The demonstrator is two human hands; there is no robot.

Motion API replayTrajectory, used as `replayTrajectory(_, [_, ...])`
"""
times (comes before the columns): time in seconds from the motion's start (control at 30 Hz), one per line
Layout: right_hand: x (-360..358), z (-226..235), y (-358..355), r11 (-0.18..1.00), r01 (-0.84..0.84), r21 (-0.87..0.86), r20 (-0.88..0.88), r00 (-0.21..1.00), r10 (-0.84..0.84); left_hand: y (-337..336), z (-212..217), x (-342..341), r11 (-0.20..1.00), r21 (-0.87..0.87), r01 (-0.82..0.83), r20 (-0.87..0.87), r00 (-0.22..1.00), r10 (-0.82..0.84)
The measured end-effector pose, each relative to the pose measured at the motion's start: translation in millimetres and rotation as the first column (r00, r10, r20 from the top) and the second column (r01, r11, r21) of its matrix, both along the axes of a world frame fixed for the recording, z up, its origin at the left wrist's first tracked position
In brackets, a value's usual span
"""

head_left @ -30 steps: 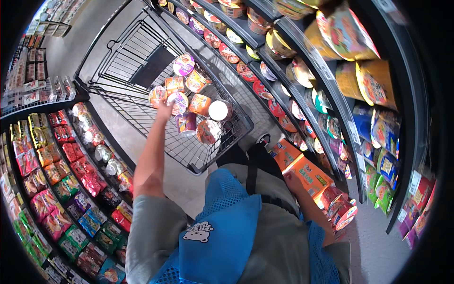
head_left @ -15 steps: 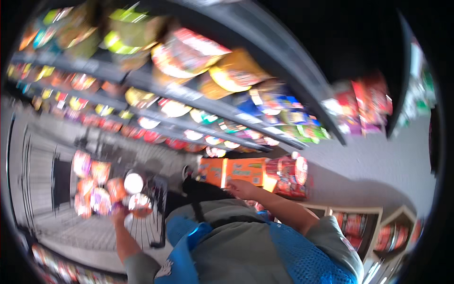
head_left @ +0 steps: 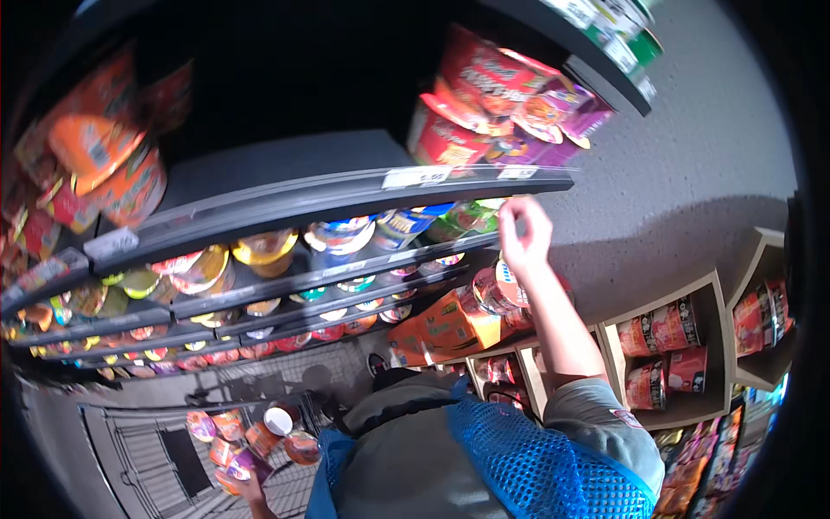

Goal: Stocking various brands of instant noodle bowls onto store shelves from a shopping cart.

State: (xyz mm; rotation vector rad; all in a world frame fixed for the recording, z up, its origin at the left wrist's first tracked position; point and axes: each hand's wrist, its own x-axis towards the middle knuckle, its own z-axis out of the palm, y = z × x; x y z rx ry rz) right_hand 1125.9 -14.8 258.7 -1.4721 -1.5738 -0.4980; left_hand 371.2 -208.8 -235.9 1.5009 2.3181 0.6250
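Right hand [head_left: 524,232] is raised at centre right of the frame, fingers [head_left: 508,227] loosely curled and holding nothing, just beside the green noodle bowls [head_left: 462,218] on the shelf [head_left: 346,195]; left hand [head_left: 245,487], bottom left, touches cups in the cart [head_left: 130,450]; its grip cannot be told.

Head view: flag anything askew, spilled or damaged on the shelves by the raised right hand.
Nothing is spilled or visibly damaged. The top shelf has a bare stretch between the orange packets at its left and the red and purple noodle bags at its right. The bags lean unevenly against each other, above the right hand.
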Motion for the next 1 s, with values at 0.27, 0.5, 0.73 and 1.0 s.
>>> replayTrajectory(0.27, [61.1,63.6,24.6,0.977,0.168,-0.135,-0.045,0.983,-0.175,62.8,94.1,62.0,0.943,0.269,0.199,0.771,0.542,-0.334])
replayTrajectory(0.5, [90.2,82.8,53.0,0.966,-0.027,-0.257,-0.041,0.999,0.017,130.7,162.0,145.3,0.996,0.076,-0.048,0.875,0.483,-0.044])
replayTrajectory(0.73, [107.7,101.3,104.5,0.855,0.13,-0.502,0.11,0.99,-0.086,132.9,184.5,166.7,1.0,0.0,-0.019,0.524,0.851,0.016])
replayTrajectory(1.0, [-69.2,87.1,104.4,0.629,-0.138,-0.765,0.171,0.898,0.405,92.8,196.6,200.6,0.993,0.114,-0.037,0.741,0.669,-0.06])
